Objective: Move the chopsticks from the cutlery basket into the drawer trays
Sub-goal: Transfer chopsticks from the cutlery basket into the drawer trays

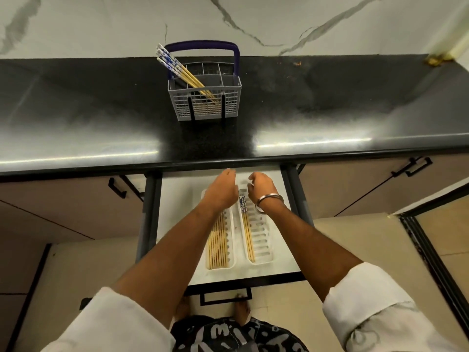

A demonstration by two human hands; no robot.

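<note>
Both hands hover above the drawer [175, 224] trays — left hand [221, 190] loose, right hand [261, 188] curled, grip unclear. Chopsticks [217, 243] fill the trays; more chopsticks [177, 69] lean in the cutlery basket [205, 97] beyond the drawer.

One cutlery basket [204, 97] stands on the worktop [330, 110], with four chopsticks [177, 69] leaning out of its left side. The open drawer [177, 212] holds two white trays [261, 240] side by side — the left tray carries roughly eight chopsticks [217, 247], partly hidden by an arm, and the right tray about three [247, 232]. Two hands — left hand [223, 190], right hand [261, 185] — hover over the trays' far ends.
</note>
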